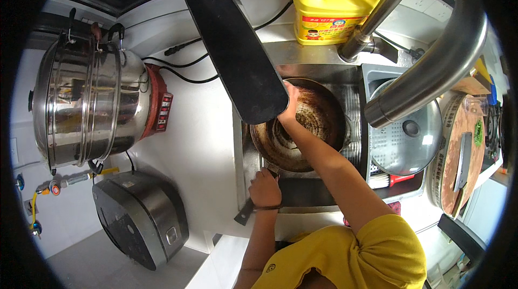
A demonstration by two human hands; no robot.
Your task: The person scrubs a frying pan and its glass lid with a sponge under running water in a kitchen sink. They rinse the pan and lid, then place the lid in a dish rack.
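A frying pan with a brown-stained, ringed metal surface is in the stainless steel sink. My left hand is closed around its dark handle, which points towards the lower left. My right hand reaches across the pan to its upper left part. A long black flat object hangs in front of the view and hides part of that hand, so whether it holds anything is not visible. The metal faucet arches over the right side of the sink.
A drain basket on the right bears a glass lid and a red-handled brush. Beyond are a round chopping board and a cleaver. A yellow detergent jug stands behind. Left are a steamer pot and a rice cooker.
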